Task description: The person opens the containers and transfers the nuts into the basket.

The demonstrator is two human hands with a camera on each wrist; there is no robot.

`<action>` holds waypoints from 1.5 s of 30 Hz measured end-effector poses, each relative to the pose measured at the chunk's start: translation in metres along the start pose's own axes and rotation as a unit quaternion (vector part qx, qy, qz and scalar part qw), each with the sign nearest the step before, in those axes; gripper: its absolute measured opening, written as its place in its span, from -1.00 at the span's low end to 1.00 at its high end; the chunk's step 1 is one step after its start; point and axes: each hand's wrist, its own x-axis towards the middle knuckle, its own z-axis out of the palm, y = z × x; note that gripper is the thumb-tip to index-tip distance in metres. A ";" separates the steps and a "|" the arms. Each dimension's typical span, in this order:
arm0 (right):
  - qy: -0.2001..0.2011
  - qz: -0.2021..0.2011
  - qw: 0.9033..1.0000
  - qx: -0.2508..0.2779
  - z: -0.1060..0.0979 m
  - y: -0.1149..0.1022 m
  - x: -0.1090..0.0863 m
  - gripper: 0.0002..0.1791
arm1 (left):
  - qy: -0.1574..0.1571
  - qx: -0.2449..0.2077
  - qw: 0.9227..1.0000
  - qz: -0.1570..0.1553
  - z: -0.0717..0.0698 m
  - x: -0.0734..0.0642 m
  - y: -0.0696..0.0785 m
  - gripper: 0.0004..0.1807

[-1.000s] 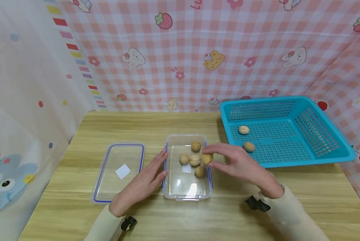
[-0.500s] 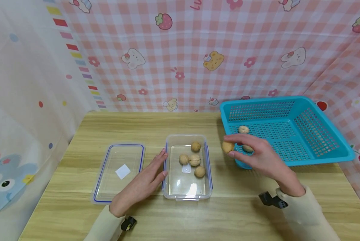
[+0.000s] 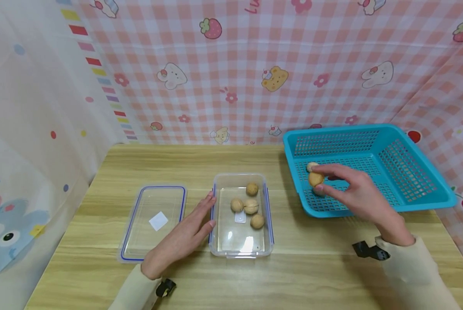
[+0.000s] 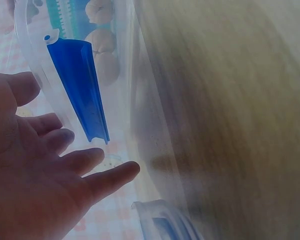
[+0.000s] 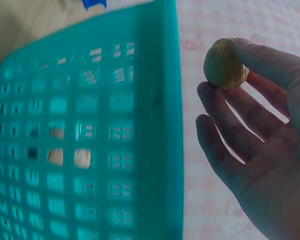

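Between thumb and fingers my right hand (image 3: 357,193) pinches a walnut (image 5: 224,65), above the left part of the blue-green basket (image 3: 427,202). Two more walnuts lie in that basket, partly hidden behind the hand and the held one. My left hand (image 3: 183,237) has its fingers extended, with the fingertips at the left side of a clear plastic box (image 3: 231,241). Inside the box are several walnuts (image 3: 251,206). The left wrist view shows the blue clip (image 4: 80,90) on the box's side beside the outstretched fingers.
A clear lid (image 3: 148,247) with a blue seal lies left of the box, partly under the left forearm. The wooden table (image 3: 200,284) meets a pink checked cloth (image 3: 231,56) at the back. Black cameras are strapped to both wrists.
My right hand has carried the walnut from the box's right edge rightward, over the basket. The left hand stays where it was, and the other walnuts have not moved.
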 end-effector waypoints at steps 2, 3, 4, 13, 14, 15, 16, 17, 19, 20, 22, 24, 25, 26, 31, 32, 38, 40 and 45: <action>-0.001 0.020 1.000 -0.005 -0.003 0.003 -0.001 -0.42 | -0.001 0.000 1.000 -0.001 0.000 0.000 0.000 -0.32; -0.002 0.026 1.000 -0.008 -0.005 0.005 -0.001 -0.44 | -0.001 0.000 1.000 -0.001 0.000 0.000 0.000 -0.32; -0.002 0.034 0.999 -0.009 -0.006 0.007 -0.002 -0.46 | -0.002 0.000 1.000 -0.002 0.000 0.000 0.000 -0.32; -0.027 0.088 0.995 -0.030 -0.017 0.021 -0.003 -0.53 | 0.001 0.001 1.000 0.000 0.001 -0.001 -0.001 -0.32; -0.030 0.092 0.995 -0.033 -0.018 0.023 -0.003 -0.54 | 0.001 0.001 1.000 0.000 0.001 -0.001 -0.001 -0.32; -0.033 0.095 0.994 -0.037 -0.019 0.024 -0.003 -0.55 | 0.000 0.001 1.000 -0.001 0.001 -0.001 -0.001 -0.32; -0.036 0.100 0.994 -0.038 -0.019 0.025 -0.003 -0.55 | -0.002 0.001 1.000 -0.002 0.001 -0.001 -0.002 -0.32; -0.038 0.103 0.993 -0.039 -0.020 0.026 -0.002 -0.56 | -0.003 0.001 1.000 -0.004 0.001 0.000 -0.002 -0.32; -0.042 0.109 0.992 -0.040 -0.021 0.029 -0.002 -0.57 | -0.005 0.000 1.000 -0.006 0.000 0.000 -0.001 -0.32; -0.043 0.112 0.992 -0.041 -0.021 0.030 -0.001 -0.57 | -0.005 0.000 1.000 -0.007 0.000 0.000 -0.001 -0.32; -0.046 0.120 0.991 -0.040 -0.022 0.032 0.000 -0.57 | -0.006 -0.001 1.000 -0.008 0.000 -0.001 -0.001 -0.32; -0.047 0.118 0.991 -0.043 -0.022 0.035 0.000 -0.57 | -0.005 -0.001 1.000 -0.007 0.000 0.000 -0.001 -0.32; -0.047 0.118 0.991 -0.046 -0.022 0.036 0.001 -0.57 | -0.004 -0.001 1.000 -0.007 0.000 0.000 -0.001 -0.32; -0.048 0.117 0.991 -0.048 -0.022 0.038 0.001 -0.57 | -0.004 -0.001 1.000 -0.006 0.000 0.000 -0.001 -0.32; -0.051 0.114 0.990 -0.059 -0.023 0.046 0.003 -0.58 | -0.001 0.000 1.000 -0.001 0.000 0.000 -0.001 -0.32; -0.053 0.115 0.990 -0.060 -0.023 0.047 0.003 -0.58 | -0.001 0.001 1.000 -0.001 0.000 0.000 -0.001 -0.32; -0.079 0.135 0.986 -0.063 -0.025 0.056 0.005 -0.57 | -0.001 -0.001 1.000 0.001 0.000 0.001 -0.001 -0.32; -0.088 0.144 0.984 -0.064 -0.026 0.058 0.005 -0.56 | -0.002 -0.001 1.000 0.000 0.000 0.001 -0.001 -0.32; -0.106 0.166 0.978 -0.064 -0.025 0.066 0.007 -0.55 | -0.002 0.001 1.000 0.001 0.001 0.001 -0.002 -0.32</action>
